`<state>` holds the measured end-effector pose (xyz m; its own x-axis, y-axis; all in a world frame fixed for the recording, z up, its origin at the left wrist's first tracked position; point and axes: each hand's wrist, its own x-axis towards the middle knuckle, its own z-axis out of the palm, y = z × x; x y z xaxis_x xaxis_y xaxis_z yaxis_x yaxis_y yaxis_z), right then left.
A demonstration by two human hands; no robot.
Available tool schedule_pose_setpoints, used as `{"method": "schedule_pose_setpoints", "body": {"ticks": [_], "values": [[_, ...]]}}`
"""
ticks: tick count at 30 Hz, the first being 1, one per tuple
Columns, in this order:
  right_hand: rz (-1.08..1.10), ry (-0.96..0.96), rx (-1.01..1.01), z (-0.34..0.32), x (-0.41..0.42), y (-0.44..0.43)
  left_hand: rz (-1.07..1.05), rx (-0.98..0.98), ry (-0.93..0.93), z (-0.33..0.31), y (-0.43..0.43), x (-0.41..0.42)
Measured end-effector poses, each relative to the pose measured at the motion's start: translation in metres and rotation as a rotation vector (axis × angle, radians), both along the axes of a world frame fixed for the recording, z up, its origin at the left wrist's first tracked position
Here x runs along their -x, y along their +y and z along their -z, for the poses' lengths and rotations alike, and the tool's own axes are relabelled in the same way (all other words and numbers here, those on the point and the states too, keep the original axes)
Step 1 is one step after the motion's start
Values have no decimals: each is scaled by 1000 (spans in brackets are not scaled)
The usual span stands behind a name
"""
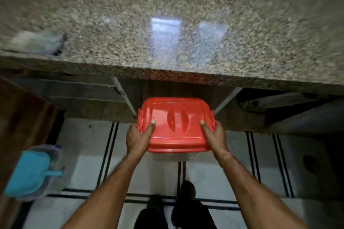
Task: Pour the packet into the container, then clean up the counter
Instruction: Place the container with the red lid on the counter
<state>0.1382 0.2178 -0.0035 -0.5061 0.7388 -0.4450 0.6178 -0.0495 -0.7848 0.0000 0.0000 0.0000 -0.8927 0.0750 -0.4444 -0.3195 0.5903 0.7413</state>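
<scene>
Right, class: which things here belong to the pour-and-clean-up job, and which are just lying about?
Job: red-lidded container, gripped by left hand and right hand; granite counter.

Lying about: blue-topped clear tub on the floor; pale object on the counter, too blurred to identify.

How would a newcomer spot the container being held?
Find the speckled granite counter across the top. Below its front edge, the left hand and right hand hold a container. Its red lid sets it apart from the blue-topped tub on the floor.
</scene>
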Motion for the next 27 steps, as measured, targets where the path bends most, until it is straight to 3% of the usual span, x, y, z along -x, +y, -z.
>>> {"method": "schedule_pose_setpoints", "body": {"ticks": [8, 16, 27], "values": [[92, 55, -191, -160, -55, -38, -25, -82, 109, -162, -42, -40], [156, 271, -290, -289, -56, -21, 36, -337, 257, -292, -28, -29], [153, 425, -349, -372, 30, 84, 73, -419, 389, -371, 82, 60]]}}
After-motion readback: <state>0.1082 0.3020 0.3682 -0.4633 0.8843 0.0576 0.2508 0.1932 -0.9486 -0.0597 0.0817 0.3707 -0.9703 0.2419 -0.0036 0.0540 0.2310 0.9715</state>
